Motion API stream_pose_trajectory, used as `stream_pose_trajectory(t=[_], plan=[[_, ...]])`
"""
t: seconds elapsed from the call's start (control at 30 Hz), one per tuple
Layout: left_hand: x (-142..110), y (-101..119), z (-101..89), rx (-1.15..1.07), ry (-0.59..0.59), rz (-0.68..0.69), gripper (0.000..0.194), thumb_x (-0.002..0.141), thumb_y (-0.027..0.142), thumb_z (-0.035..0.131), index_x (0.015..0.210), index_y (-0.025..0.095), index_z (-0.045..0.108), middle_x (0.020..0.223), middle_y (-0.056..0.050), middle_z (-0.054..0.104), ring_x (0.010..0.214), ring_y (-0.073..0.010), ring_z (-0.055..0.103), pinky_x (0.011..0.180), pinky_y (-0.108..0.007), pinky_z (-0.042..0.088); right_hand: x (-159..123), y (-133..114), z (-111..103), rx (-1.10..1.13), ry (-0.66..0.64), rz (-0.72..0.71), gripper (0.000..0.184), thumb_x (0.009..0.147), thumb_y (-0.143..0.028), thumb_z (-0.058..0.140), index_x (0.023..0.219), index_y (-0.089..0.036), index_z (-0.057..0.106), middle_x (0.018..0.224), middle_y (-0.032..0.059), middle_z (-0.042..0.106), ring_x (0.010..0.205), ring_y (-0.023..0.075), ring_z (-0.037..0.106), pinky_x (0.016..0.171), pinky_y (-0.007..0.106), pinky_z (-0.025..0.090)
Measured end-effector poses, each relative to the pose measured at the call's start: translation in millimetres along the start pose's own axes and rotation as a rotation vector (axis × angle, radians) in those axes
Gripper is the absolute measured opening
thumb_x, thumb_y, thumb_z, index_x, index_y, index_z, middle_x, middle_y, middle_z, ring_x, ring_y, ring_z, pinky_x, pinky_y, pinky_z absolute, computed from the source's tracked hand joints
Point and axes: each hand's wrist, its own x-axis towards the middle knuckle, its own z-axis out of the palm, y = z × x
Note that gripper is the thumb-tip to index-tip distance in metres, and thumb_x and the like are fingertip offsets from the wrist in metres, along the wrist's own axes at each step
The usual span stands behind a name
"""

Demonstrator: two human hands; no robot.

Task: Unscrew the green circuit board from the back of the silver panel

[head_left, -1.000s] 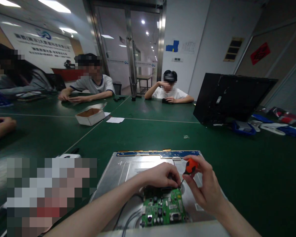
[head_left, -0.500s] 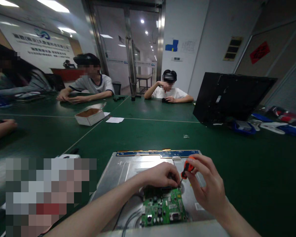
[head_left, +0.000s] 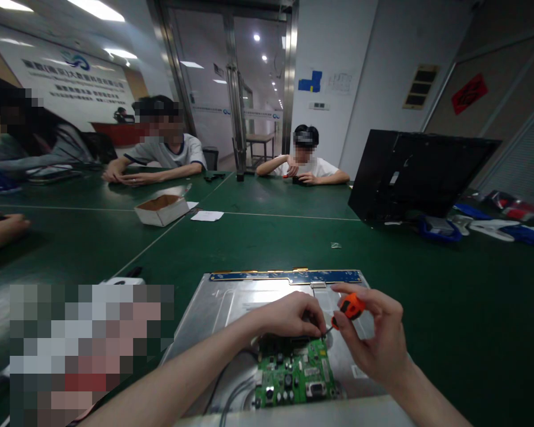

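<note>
My right hand grips a short screwdriver with an orange and black handle, between thumb and fingers. Its thin shaft slants down left to the upper right corner of a green circuit board. Beside that tip, my left hand has its fingers closed at the board's top edge; what they pinch is hidden. The board lies on the silver metal back of a display panel, with a blue circuit strip along the far edge. Grey cables run from the board's left side.
A black monitor housing stands at the right, near blue trays. An open white box and paper lie on the green table. Several people sit around it. A small clear bag lies beyond the panel.
The screwdriver handle has tipped and turned in my right fingers, now leaning further right, its tip still at the board's corner. My left hand stays put. The person opposite has lowered a hand.
</note>
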Motion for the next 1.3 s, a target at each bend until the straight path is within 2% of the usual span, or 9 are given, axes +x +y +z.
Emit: stream_pose_trajectory(t=[0.13, 0.27, 0.53, 0.67, 0.83, 0.93, 1.03, 1.2, 1.3], plan=[[0, -1, 0.2, -0.006, -0.005, 0.021, 0.017, 0.073, 0.001, 0.07, 0.08, 0.016, 0.072, 0.073, 0.003, 0.064, 0.069, -0.0126, 0.058, 0.067, -0.02, 0.044, 5, -3, -3, -0.069, -0.055, -0.034, 0.045, 0.089, -0.005, 0.049, 0.13, -0.019, 0.04, 0.113, 0.0122, 0.06, 0.09, 0.0176, 0.062, 0.062, 0.028, 0.055], [1, -1, 0.5, 0.005, 0.004, 0.016, 0.016, 0.073, 0.001, 0.07, 0.079, 0.016, 0.071, 0.071, 0.004, 0.063, 0.067, -0.0119, 0.058, 0.065, -0.02, 0.043, 8, -5, -4, -0.087, -0.071, -0.034, 0.043, 0.092, -0.005, 0.042, 0.133, -0.018, 0.04, 0.114, 0.0126, 0.061, 0.098, 0.0187, 0.061, 0.064, 0.028, 0.056], [1, 0, 0.2, 0.0, 0.003, 0.008, 0.016, 0.074, 0.002, 0.069, 0.079, 0.017, 0.073, 0.072, 0.003, 0.066, 0.07, -0.0134, 0.06, 0.066, -0.021, 0.044, -2, 0, -2, -0.008, 0.067, 0.067, 0.04, 0.084, -0.012, 0.062, 0.116, -0.023, 0.041, 0.1, 0.0064, 0.063, 0.073, 0.0165, 0.065, 0.065, 0.033, 0.056], [1, -1, 0.0, -0.003, -0.012, 0.016, 0.016, 0.073, 0.001, 0.069, 0.08, 0.016, 0.073, 0.073, 0.002, 0.067, 0.072, -0.0143, 0.06, 0.068, -0.022, 0.044, 2, -1, -3, -0.092, 0.022, 0.034, 0.036, 0.087, -0.011, 0.057, 0.118, -0.02, 0.043, 0.101, 0.0089, 0.062, 0.092, 0.0212, 0.065, 0.073, 0.037, 0.056], [1, -1, 0.1, 0.005, -0.011, 0.023, 0.015, 0.074, 0.002, 0.069, 0.08, 0.015, 0.071, 0.073, 0.002, 0.065, 0.07, -0.0133, 0.059, 0.067, -0.021, 0.044, 11, -5, -8, -0.257, -0.018, -0.046, 0.033, 0.089, -0.01, 0.056, 0.12, -0.019, 0.054, 0.108, 0.0111, 0.06, 0.094, 0.0196, 0.063, 0.072, 0.03, 0.056], [1, -1, 0.4, 0.002, -0.009, 0.022, 0.015, 0.074, 0.002, 0.069, 0.079, 0.015, 0.071, 0.074, 0.003, 0.065, 0.069, -0.0129, 0.059, 0.066, -0.02, 0.044, 12, -6, -9, -0.238, -0.056, -0.051, 0.038, 0.091, -0.008, 0.05, 0.128, -0.017, 0.05, 0.117, 0.0136, 0.062, 0.11, 0.0231, 0.061, 0.083, 0.035, 0.056], [1, -1, 0.7, 0.005, 0.003, 0.012, 0.014, 0.074, 0.003, 0.069, 0.08, 0.016, 0.072, 0.072, 0.003, 0.065, 0.068, -0.0126, 0.058, 0.066, -0.02, 0.044, 9, -6, -8, -0.143, -0.062, -0.018, 0.04, 0.09, -0.008, 0.048, 0.129, -0.017, 0.044, 0.121, 0.0156, 0.062, 0.117, 0.0256, 0.058, 0.085, 0.041, 0.055], [1, -3, 0.1, -0.017, -0.008, 0.013, 0.016, 0.073, 0.004, 0.07, 0.08, 0.017, 0.073, 0.073, 0.003, 0.066, 0.069, -0.0133, 0.06, 0.066, -0.021, 0.045, 2, -3, -2, 0.013, 0.035, 0.053, 0.036, 0.085, -0.01, 0.059, 0.111, -0.024, 0.04, 0.109, 0.0096, 0.064, 0.091, 0.0216, 0.068, 0.074, 0.041, 0.057], [1, -4, 0.0, -0.021, -0.014, 0.028, 0.014, 0.073, 0.003, 0.07, 0.079, 0.015, 0.072, 0.073, 0.001, 0.066, 0.071, -0.0142, 0.06, 0.066, -0.021, 0.045, 1, -3, 1, 0.02, 0.064, 0.079, 0.039, 0.086, -0.009, 0.057, 0.114, -0.025, 0.036, 0.108, 0.0093, 0.065, 0.084, 0.0197, 0.068, 0.07, 0.04, 0.057]])
